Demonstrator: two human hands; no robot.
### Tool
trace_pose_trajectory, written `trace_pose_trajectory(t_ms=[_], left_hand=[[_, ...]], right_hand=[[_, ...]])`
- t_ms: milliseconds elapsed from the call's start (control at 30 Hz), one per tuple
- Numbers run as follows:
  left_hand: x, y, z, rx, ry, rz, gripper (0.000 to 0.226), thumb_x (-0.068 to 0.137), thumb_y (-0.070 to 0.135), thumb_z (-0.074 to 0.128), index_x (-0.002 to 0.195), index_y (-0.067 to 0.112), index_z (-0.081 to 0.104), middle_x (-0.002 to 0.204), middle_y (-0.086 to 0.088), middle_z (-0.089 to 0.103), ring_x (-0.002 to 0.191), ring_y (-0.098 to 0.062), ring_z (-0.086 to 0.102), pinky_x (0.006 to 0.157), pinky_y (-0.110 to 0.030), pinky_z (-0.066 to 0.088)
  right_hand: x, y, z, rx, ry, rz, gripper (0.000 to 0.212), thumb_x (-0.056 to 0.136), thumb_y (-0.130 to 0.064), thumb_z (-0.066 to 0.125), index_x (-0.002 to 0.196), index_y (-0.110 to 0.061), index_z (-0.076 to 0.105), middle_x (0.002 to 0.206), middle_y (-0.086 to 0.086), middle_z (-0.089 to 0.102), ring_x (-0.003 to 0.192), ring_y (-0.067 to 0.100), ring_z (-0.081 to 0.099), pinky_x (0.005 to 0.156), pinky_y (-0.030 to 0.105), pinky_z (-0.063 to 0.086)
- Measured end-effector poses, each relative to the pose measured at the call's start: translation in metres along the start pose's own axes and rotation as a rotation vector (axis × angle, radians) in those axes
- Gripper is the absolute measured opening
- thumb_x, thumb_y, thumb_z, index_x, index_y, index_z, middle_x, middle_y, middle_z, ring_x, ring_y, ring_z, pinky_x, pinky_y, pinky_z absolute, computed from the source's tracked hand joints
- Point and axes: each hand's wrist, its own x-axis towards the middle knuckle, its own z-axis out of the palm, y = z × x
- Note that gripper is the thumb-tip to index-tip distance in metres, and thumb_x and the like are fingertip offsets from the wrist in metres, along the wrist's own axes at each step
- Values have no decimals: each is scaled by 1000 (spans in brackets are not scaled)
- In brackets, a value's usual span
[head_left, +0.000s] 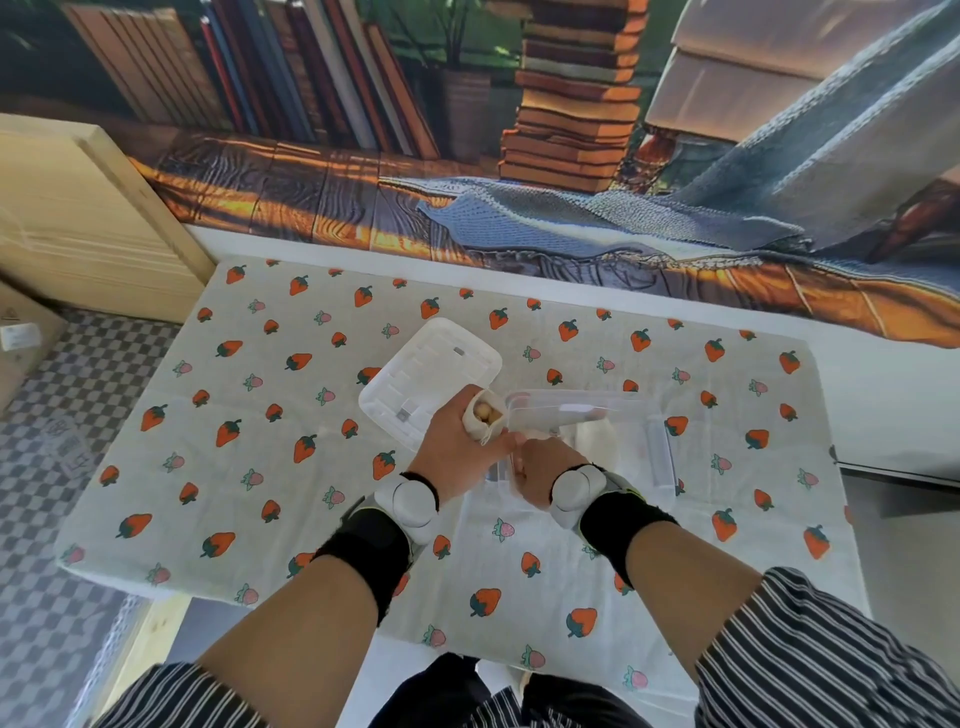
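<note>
Table centre | left hand (457, 452) clamped round pouch (485, 415) | right hand (540, 473) at clear box (597, 410), grip unreadable | judged best tipped low, slowly.

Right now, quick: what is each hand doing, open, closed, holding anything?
Left hand: closed round a small cloth pouch.
Right hand: curled beside the clear box; whether it holds anything cannot be told.

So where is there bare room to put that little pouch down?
The strawberry cloth lies bare left of the white lid, along the near edge, and right of the clear box. Crowded mid-table: lid, box, left hand with the pouch, right hand.
</note>
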Motion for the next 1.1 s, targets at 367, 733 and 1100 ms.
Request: trace_pose_trajectory(t_ms=[367,733,1100], left_hand=[[0,-5,2,-41,-33,-4,30,80,20,84,94,11,59,88,-13,63,75,-14,56,72,-25,49],[2,8,11,-109,-77,1,26,82,13,82,101,13,65,94,-10,71,76,-4,64,67,-12,49],[0,19,10,-184,-96,34,25,83,9,80,103,18,67,95,-1,74,88,-13,68,76,-19,53]], right_hand=[[-29,29,-79,798,80,-54,9,96,-19,64,103,-13,65,91,5,68,73,16,75,65,26,59],[-50,-2,-136,166,210,-342,14,88,-29,65,100,-27,73,87,-6,61,76,5,54,78,31,50],[-45,-9,-136,210,224,-377,17,80,-19,72,96,-25,70,90,-11,68,79,2,61,72,19,50]])
